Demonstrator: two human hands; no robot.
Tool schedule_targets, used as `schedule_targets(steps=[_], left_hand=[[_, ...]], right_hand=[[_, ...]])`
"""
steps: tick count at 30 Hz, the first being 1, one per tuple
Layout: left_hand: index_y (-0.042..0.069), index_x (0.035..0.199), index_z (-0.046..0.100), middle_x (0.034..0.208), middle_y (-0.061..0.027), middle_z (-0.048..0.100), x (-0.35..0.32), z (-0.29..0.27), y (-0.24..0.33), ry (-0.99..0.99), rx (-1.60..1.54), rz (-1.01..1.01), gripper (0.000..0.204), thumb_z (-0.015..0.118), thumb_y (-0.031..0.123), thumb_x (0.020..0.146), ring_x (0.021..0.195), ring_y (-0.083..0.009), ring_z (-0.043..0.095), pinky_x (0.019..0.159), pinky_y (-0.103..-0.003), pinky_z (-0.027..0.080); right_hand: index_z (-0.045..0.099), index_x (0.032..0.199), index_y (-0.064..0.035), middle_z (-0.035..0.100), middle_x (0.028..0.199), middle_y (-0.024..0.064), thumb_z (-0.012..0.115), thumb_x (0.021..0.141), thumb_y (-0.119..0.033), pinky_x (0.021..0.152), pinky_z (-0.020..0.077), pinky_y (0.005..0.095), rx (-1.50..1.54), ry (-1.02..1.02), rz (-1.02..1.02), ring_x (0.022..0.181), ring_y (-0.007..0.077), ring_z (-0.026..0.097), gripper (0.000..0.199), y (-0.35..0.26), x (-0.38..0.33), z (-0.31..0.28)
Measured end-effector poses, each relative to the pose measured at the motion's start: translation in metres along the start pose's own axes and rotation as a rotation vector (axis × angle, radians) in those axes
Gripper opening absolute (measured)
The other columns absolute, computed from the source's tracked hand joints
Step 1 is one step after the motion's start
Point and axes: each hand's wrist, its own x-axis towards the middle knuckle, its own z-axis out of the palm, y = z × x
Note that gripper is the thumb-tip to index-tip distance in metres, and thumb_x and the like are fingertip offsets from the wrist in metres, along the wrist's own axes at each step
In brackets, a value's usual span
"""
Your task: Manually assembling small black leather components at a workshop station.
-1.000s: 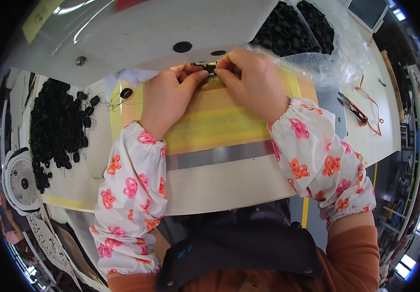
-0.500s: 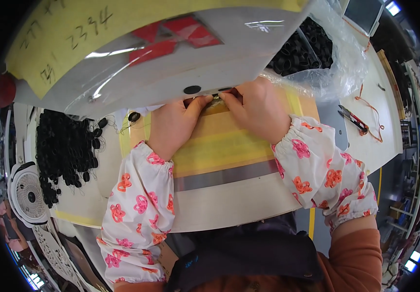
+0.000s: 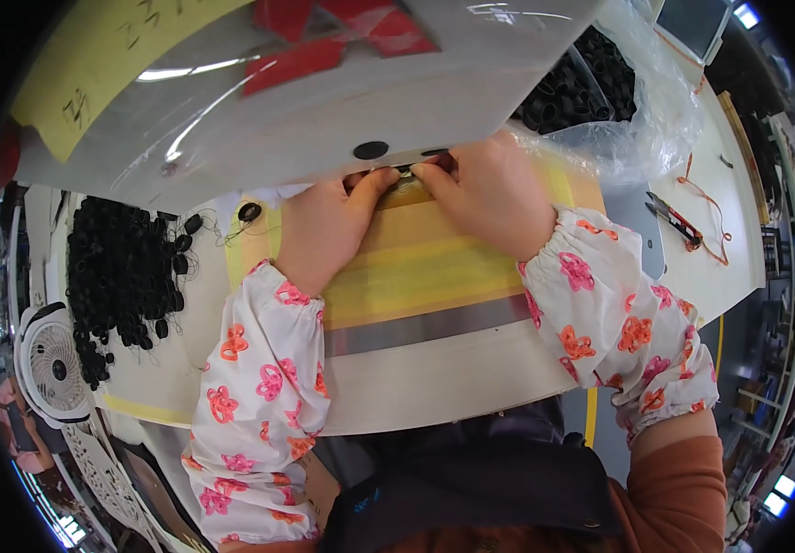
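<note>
Since half a second earlier the grey machine housing [image 3: 342, 101] had loomed lower and larger, covering more of the view; the hands had barely shifted; room was tight under its lower edge, with the yellow board [image 3: 416, 267] open toward the body; the left hand [image 3: 328, 230] and right hand [image 3: 494, 189] pinched a small dark part [image 3: 405, 171] between their fingertips, at the housing's edge; black rings [image 3: 121, 267] lay heaped well to the left.

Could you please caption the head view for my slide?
Both hands, left hand and right hand, pinch a small part under a grey machine.
</note>
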Motion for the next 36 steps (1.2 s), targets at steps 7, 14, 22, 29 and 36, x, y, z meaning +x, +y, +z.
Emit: schedule_targets(steps=[7,14,22,29,36], left_hand=[[0.003,0.086,0.065,0.065,-0.0022,0.061,0.006,0.003,0.000,-0.003,0.032,0.008,0.031,0.063,0.032,0.077,0.056,-0.0054,0.051,0.054,-0.021,0.041],[0.000,0.083,0.064,0.066,-0.0017,0.061,0.004,0.005,-0.003,0.010,-0.050,-0.015,0.027,0.064,0.026,0.076,0.057,-0.0051,0.051,0.053,-0.020,0.040],[0.002,0.084,0.062,0.062,-0.0061,0.059,0.002,0.003,-0.004,0.025,-0.020,0.127,0.027,0.059,0.028,0.077,0.052,-0.0142,0.054,0.052,-0.027,0.041],[0.001,0.063,0.055,0.056,-0.0117,0.053,-0.022,0.003,-0.001,0.214,0.265,0.435,0.027,0.060,0.025,0.076,0.048,-0.0263,0.050,0.047,-0.032,0.037],[0.000,0.054,0.054,0.047,-0.0137,0.050,-0.052,-0.059,-0.054,0.476,0.339,0.254,0.030,0.061,0.020,0.075,0.039,-0.0277,0.048,0.040,-0.033,0.036]], right_hand=[[0.050,0.067,0.0018,0.055,0.062,0.0163,0.057,0.068,-0.002,0.054,0.0425,0.0391,-0.002,-0.043,0.049,0.061,0.0339,0.054,0.008,0.004,0.005,-0.004],[0.054,0.068,0.0023,0.056,0.061,0.0150,0.060,0.068,-0.004,0.051,0.0430,0.0349,-0.031,0.011,-0.008,0.056,0.0288,0.055,0.009,0.008,0.000,0.002],[0.053,0.070,0.0025,0.057,0.060,0.0134,0.061,0.068,-0.003,0.049,0.0439,0.0309,0.003,-0.004,-0.055,0.053,0.0235,0.057,0.010,0.016,-0.001,0.008],[0.052,0.066,-0.0007,0.055,0.059,0.0126,0.063,0.067,-0.007,0.046,0.0420,0.0327,-0.026,0.017,-0.217,0.049,0.0258,0.054,0.012,0.015,0.000,0.005],[0.053,0.071,-0.0035,0.055,0.068,0.0090,0.061,0.070,-0.008,0.051,0.0439,0.0333,-0.279,0.385,-0.225,0.060,0.0256,0.056,0.009,0.022,0.014,-0.019]])
